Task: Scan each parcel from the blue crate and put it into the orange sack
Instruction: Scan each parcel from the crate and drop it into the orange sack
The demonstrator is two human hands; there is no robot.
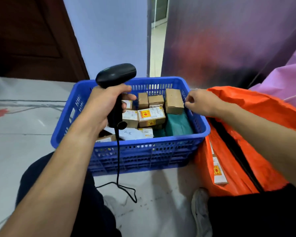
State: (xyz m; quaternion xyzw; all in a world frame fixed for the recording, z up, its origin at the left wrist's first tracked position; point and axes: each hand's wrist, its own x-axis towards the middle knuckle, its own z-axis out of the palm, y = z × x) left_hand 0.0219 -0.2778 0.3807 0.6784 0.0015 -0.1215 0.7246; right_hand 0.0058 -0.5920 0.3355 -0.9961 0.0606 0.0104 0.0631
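A blue plastic crate stands on the floor in front of me, holding several cardboard parcels, a teal package and a white mailer. My left hand grips a black corded barcode scanner above the crate's left side. My right hand hovers over the crate's right rim beside an upright brown box, fingers loosely curled and holding nothing. The orange sack lies open to the right of the crate, with a labelled parcel showing inside it.
The scanner cable trails down onto the pale marble floor between my knees. My shoe is beside the sack. A dark wooden door is at far left, a reflective metal panel behind the crate, and pink fabric at far right.
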